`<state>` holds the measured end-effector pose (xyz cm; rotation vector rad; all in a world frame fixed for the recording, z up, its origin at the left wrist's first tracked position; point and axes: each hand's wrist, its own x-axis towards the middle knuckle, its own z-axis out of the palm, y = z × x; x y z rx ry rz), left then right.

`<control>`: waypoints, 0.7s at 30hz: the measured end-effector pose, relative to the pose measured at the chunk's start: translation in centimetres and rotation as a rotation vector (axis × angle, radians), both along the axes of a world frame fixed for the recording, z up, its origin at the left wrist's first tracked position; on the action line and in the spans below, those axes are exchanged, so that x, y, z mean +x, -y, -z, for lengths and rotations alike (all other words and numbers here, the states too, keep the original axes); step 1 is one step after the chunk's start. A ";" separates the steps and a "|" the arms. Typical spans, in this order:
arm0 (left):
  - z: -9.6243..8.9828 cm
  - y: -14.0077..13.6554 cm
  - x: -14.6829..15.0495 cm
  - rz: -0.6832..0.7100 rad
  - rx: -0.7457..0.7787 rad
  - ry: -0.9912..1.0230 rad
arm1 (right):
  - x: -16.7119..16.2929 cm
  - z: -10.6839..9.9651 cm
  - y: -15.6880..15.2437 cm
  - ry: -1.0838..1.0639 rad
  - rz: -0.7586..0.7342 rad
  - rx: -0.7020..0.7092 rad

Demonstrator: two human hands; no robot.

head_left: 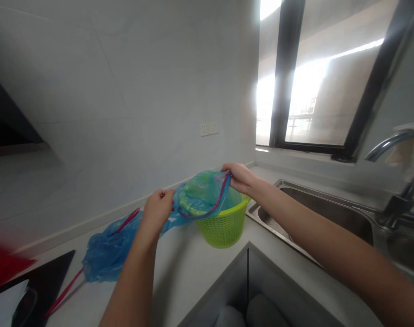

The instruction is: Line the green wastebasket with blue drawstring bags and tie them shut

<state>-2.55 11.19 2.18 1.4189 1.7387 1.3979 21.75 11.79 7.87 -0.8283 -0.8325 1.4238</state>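
Observation:
A lime-green plastic basket (224, 229) with a mesh wall stands on the white counter near the corner. Over its mouth spreads a thin blue plastic bag (202, 193) with a red drawstring along its edge. My right hand (240, 178) pinches the bag's edge above the basket's far right rim. To the left of the basket, my left hand (158, 206) is closed on the bag too, its fingertips partly hidden. More blue plastic (108, 250) lies crumpled on the counter left of my left forearm, with red drawstring loops sticking out.
A steel sink (316, 206) with a faucet (392, 143) lies to the right, below a window. At lower left are a black cooktop (52, 281) and a blurred red item (6, 263). A wall socket (209, 129) sits behind the basket. The counter edge (249, 247) forms a corner before me.

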 end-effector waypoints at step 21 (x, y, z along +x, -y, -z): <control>-0.9 -4.4 0.3 0.318 -0.487 0.594 | 5.7 -1.5 -2.2 0.555 -0.002 0.325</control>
